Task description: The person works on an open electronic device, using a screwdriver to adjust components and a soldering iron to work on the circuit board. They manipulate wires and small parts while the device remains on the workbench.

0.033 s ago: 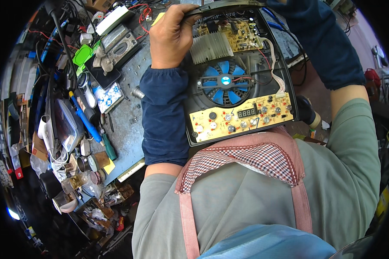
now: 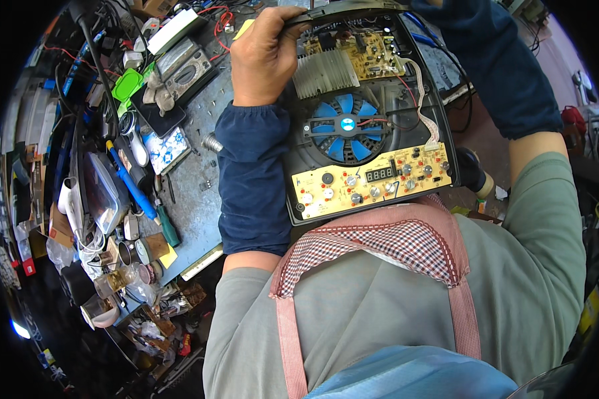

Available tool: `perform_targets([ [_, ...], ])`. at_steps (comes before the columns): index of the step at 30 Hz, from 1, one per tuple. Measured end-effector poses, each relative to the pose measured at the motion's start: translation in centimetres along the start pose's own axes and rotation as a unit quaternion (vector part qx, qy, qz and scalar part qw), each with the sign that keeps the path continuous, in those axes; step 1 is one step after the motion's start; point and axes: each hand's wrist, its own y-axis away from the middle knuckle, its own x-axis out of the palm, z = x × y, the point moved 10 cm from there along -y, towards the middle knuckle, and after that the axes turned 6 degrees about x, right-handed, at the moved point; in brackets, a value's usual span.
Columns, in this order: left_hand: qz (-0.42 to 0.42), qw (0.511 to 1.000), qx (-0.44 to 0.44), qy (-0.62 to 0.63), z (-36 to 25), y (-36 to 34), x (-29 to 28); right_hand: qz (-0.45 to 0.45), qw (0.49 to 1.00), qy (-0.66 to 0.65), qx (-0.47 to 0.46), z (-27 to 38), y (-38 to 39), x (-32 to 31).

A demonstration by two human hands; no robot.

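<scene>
An open black appliance housing [image 2: 395, 113] rests tilted against my apron. It holds a circuit board [image 2: 373, 53] with a finned heatsink [image 2: 323, 73], a blue-bladed fan [image 2: 359, 146] and a yellow control board [image 2: 333, 203] with a small display and knobs or buttons, joined by ribbon wires. My left hand [image 2: 263, 60] is closed on a dark strip [image 2: 339, 8] along the housing's far edge, thumb and fingers curled over it. My right forearm in a navy sleeve [image 2: 492, 66] reaches up to the top right; the hand itself is past the frame's edge.
A cluttered bench [image 2: 209, 186] fills the left, with a multimeter [image 2: 183, 76], a phone [image 2: 163, 120], a blue-handled tool [image 2: 133, 179], a green screwdriver [image 2: 168, 226], jars [image 2: 106, 282] and cables. Tangled wires lie at the back; a red object [image 2: 574, 120] is at the far right.
</scene>
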Motion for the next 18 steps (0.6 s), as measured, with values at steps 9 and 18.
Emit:
perform_targets([
  [9, 0.012, 0.999, 0.028, 0.026, -1.0, -0.6, 0.8, 0.013, 0.999, 0.03, -0.018, 1.5, 0.6, -0.6],
  [18, 0.043, 0.999, 0.02, 0.003, -0.5, 0.3, 0.2, 0.035, 0.999, -0.01, -0.007, 1.5, 1.7, 0.8],
])
